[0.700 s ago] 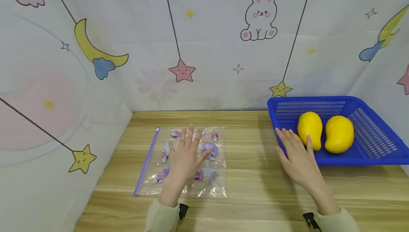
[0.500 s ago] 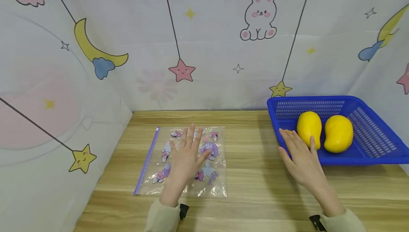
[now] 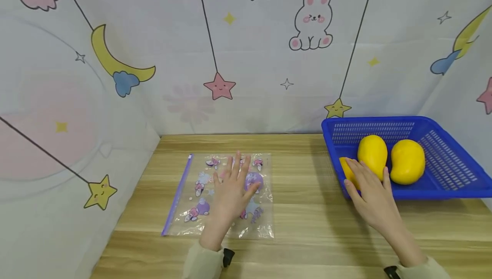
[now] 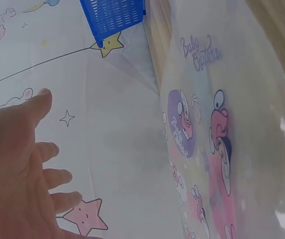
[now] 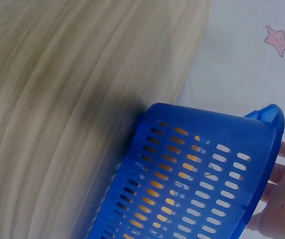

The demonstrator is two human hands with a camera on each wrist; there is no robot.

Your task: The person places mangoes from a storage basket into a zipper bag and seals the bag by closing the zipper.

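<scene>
My left hand is held with fingers spread above a clear zip bag that lies flat on the table. Cartoon prints cover the bag, and its purple zip strip runs down the left side. A gap shows between palm and bag in the left wrist view. My right hand reaches over the near left rim of a blue plastic basket, fingers extended. Under those fingers a yellow mango is partly hidden. Two more, a middle mango and a right mango, lie beside it in the basket.
The wooden table ends at a white patterned cloth behind and at the left. The perforated wall of the basket stands below the right hand in its wrist view.
My right hand has moved to the right, farther over the basket, and more of the left mango shows. The left hand has drifted slightly right above the bag.
</scene>
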